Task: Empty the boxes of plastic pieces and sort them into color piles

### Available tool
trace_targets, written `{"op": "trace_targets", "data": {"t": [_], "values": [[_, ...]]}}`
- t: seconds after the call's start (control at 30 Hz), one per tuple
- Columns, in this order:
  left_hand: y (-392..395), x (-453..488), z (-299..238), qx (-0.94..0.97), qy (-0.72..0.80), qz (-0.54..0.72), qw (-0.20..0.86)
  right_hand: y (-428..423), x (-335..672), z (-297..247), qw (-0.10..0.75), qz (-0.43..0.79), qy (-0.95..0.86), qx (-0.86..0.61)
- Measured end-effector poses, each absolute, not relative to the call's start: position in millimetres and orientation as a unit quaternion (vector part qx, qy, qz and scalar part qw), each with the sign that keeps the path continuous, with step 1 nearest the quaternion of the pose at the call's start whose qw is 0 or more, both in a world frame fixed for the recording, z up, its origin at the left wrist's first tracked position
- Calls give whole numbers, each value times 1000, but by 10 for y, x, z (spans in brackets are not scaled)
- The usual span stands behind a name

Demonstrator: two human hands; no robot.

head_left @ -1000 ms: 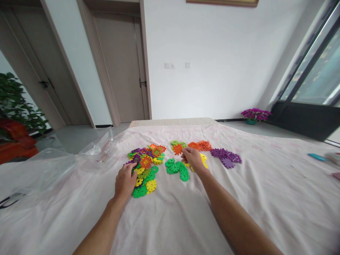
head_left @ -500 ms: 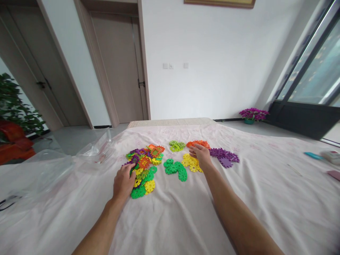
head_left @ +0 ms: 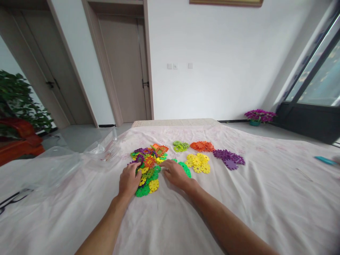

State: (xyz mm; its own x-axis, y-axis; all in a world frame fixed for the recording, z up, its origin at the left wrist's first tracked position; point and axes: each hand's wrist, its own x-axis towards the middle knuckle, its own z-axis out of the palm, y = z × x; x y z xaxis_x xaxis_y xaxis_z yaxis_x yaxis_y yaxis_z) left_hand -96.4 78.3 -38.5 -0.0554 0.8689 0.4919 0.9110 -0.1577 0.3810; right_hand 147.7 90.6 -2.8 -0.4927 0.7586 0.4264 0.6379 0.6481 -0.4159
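A mixed pile of plastic snowflake building discs [head_left: 148, 163] in purple, orange, yellow and green lies on the cloth before me. My left hand [head_left: 130, 179] rests against its left side, fingers apart on the pieces, gripping none that I can see. From the right, my right hand [head_left: 175, 172] reaches to the pile's edge with its fingers stretched out. It partly covers a group of green discs [head_left: 185, 169]. Sorted by colour, yellow discs [head_left: 198, 163], purple discs [head_left: 230, 158], orange discs [head_left: 202, 146] and light green discs [head_left: 180, 146] lie farther right and back.
Clear plastic containers [head_left: 102, 150] stand on the left, with a clear plastic lid or bag [head_left: 53, 166] nearer me. Black-framed glasses [head_left: 17, 198] lie at the left edge. A blue object [head_left: 325, 160] and a thin stick [head_left: 304, 174] lie on the right of the cloth [head_left: 239, 205].
My right hand has moved left and nearer, from over the orange and yellow discs to the mixed pile's right edge. My left hand stays at the pile. The view has shifted slightly.
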Motion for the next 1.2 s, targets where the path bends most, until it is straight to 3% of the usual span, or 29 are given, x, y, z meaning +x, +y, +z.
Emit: {"op": "trace_targets", "data": {"t": [0.5, 0.9, 1.2], "values": [[784, -950, -364, -690, -642, -332, 26, 864, 1277, -32, 208, 18, -921, -328], [771, -953, -365, -689, -646, -328, 15, 1083, 1659, -78, 368, 56, -766, -525], [764, -940, -344, -688, -645, -331, 16, 1015, 1813, 46, 348, -17, -788, -508]]}}
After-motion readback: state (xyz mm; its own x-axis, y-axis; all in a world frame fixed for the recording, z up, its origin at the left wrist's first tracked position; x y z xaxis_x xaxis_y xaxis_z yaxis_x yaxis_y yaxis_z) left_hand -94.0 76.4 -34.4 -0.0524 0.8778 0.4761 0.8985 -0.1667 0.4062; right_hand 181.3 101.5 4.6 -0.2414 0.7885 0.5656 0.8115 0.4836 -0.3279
